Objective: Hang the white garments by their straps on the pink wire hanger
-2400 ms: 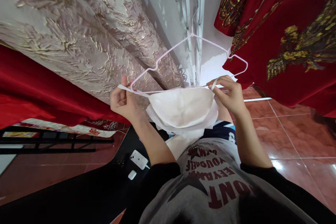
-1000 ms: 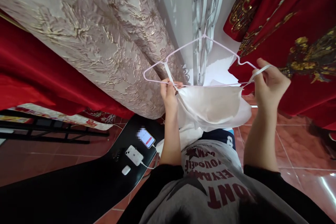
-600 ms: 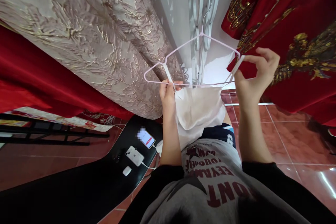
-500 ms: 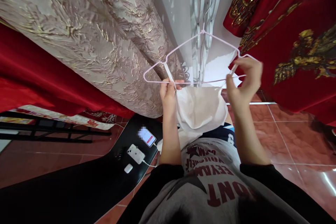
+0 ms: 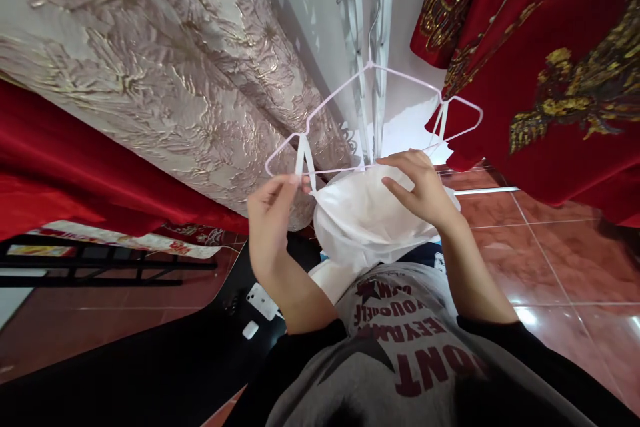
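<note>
A white garment with thin straps (image 5: 380,220) hangs from a pale pink hanger (image 5: 336,97), one strap over each shoulder notch. The hanger's metal hook is caught on a white rack. My left hand (image 5: 273,217) pinches the garment's left strap (image 5: 300,159) close to the hanger's lower bar. Over the garment's top edge, my right hand (image 5: 417,187) lies with fingers apart, near the middle of the lower bar. The garment's lower part rests in folds against my lap.
A beige brocade cloth (image 5: 200,80) hangs at left. Red embroidered garments (image 5: 565,107) hang at right. A black bench (image 5: 165,347) holds a white phone (image 5: 263,301) and a small white case (image 5: 250,329). A black rack (image 5: 110,260) stands at far left.
My right hand has left the right strap, now looped over the hanger's notch, and moved to the garment's top edge. My left hand has shifted outward along the left strap.
</note>
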### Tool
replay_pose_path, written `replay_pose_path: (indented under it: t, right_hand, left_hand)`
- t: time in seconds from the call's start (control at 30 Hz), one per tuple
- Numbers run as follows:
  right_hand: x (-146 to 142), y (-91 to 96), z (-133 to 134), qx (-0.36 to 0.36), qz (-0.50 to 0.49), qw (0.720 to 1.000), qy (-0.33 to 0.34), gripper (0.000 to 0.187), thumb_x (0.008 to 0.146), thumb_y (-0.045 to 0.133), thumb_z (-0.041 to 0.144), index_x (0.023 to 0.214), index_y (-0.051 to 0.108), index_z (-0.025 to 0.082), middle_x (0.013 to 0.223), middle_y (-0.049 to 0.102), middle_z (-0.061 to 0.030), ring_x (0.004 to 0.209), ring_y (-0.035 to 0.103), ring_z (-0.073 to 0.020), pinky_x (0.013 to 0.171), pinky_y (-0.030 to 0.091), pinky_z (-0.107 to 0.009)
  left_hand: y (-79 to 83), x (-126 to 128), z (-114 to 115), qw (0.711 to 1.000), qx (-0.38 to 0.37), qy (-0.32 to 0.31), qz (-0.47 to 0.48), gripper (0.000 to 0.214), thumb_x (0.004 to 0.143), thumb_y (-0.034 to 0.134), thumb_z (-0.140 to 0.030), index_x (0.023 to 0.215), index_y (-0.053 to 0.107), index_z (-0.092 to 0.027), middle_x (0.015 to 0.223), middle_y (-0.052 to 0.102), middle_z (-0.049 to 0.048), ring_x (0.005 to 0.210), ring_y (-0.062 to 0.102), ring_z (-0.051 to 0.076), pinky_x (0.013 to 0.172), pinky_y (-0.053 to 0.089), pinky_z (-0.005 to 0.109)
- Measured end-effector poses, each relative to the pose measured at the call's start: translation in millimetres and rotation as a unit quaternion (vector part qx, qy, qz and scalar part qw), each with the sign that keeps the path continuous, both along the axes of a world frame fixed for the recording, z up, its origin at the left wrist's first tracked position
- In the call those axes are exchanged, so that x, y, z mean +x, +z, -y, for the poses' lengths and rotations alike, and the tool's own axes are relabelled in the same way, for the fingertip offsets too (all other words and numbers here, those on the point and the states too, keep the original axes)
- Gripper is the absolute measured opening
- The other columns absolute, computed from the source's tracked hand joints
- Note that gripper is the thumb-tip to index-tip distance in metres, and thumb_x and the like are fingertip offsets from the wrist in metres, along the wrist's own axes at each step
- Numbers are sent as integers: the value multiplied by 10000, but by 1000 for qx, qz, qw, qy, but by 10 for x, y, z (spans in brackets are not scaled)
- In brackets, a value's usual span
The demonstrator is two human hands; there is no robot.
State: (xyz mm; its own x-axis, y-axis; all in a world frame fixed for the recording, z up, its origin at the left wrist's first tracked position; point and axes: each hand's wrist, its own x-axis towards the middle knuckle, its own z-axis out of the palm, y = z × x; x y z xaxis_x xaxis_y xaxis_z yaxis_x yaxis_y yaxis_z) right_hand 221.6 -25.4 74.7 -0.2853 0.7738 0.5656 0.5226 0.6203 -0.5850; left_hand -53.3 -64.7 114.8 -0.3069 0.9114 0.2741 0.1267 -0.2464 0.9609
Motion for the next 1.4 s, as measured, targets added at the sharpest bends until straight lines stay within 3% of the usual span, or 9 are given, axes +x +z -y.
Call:
replay_pose_path:
  t: [0.17,0.3,0.37,0.47,0.57,0.73,0.97,1.23,1.4]
  right_hand:
    - [-42,26,57,-1,-2,1000,2,309,1015,609,354,1303,708,304,1200,772,-68,1099,691,-289,1032,476,-526]
    - [-32,-36,36,5,-5,1000,-1,329,1013,611,349,1327,702,314,1223,767,-74,1137,688,-301,1074,472,-558]
    - [-77,-60,26,3,-8,1000,10,346,1017,609,352,1351,690,313,1247,762,-80,1157,687,-304,1086,474,-567]
    - [-212,-57,41,0,0,999,32,407,1016,617,344,1420,646,303,1310,737,-98,1219,669,-307,1103,482,-573]
    - [-278,-39,62,1,-15,999,44,422,1017,624,331,1438,621,341,1360,706,-90,1285,647,-288,1140,492,-558]
    - [122,-110,-146,83,-218,956,-181,384,961,675,343,1343,650,313,1374,644,-103,1292,630,-290,1084,551,-538]
    - [505,-63,-443,-74,-152,964,-207,436,908,702,346,1320,595,252,886,749,-36,815,704,-219,825,612,-469]
    - [110,-94,-241,30,-209,971,-114,424,954,683,363,1355,564,296,1086,766,-58,1111,767,-274,1013,609,-547]
    - [160,38,-452,113,-332,936,-37,405,959,691,328,1340,557,305,1209,764,-76,1197,756,-300,1043,607,-574]
  left_hand:
    - [164,-106,-187,976,83,-47,194,364,868,737,-553,1073,782,-255,1200,731,98,1243,669,237,990,566,331]
    - [-103,-171,-334,957,111,130,236,303,906,650,-448,1169,721,-317,1488,661,15,1500,519,251,1029,558,324]
    - [-245,-105,-345,960,75,151,224,291,908,659,-414,1175,714,-308,1505,660,28,1470,553,260,946,573,318]
    - [-354,146,-336,975,13,27,219,360,903,720,-484,1175,718,-248,1421,705,124,1326,666,268,827,568,303]
    - [-360,430,-354,971,16,-30,237,384,907,740,-577,1033,704,-216,1074,781,118,1085,760,250,698,541,276]
    - [-360,585,-403,962,59,-42,262,377,912,770,-557,855,655,-203,736,643,17,835,766,178,564,480,203]
    - [-405,537,-491,964,64,-14,259,388,936,751,-543,812,645,-191,681,616,1,738,756,155,515,457,183]
    - [-464,551,-501,968,85,-10,237,364,949,728,-551,910,701,-190,749,682,25,785,770,162,546,487,194]
    - [-423,515,-517,965,85,-13,246,381,909,772,-557,880,689,-186,673,631,-3,701,746,155,522,469,197]
